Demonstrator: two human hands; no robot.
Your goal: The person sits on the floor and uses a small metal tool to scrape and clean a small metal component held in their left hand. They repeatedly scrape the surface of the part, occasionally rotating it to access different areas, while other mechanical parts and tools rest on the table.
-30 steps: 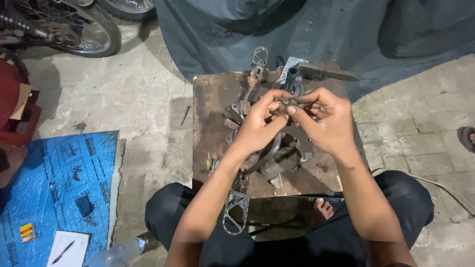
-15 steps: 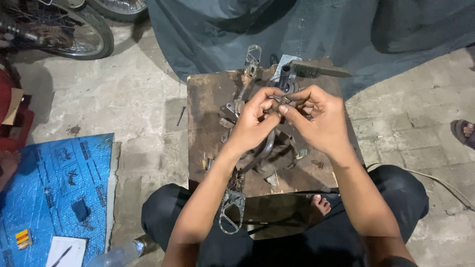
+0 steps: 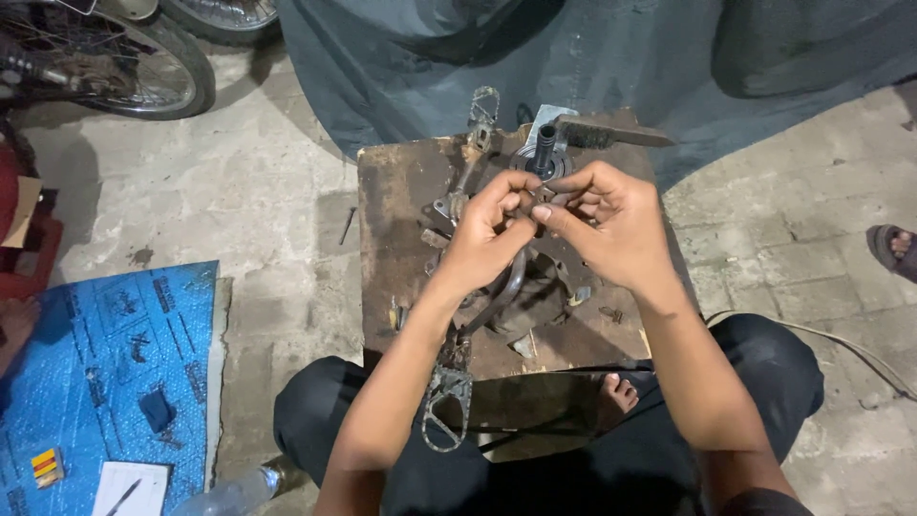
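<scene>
**A:** So both hands meet right above the worn brown wooden block [image 3: 401, 239]. Left hand [image 3: 487, 239] and right hand [image 3: 611, 229] each pinch the same small dark metal part [image 3: 537, 199] at the fingertips; too small to tell what exactly. It sits just in front of the black splined shaft [image 3: 545, 145] standing upright at the block's far edge.

**B:** Yeah, and the grimy curved metal lever [image 3: 501, 296] lies on the block under the wrists, its toothed foot peg [image 3: 447, 411] hanging off the near edge. My take: keep the pinch light, elbows tucked, and work the piece low over the block so it lands there if it slips, not on the grey paving [image 3: 267, 220].
</scene>
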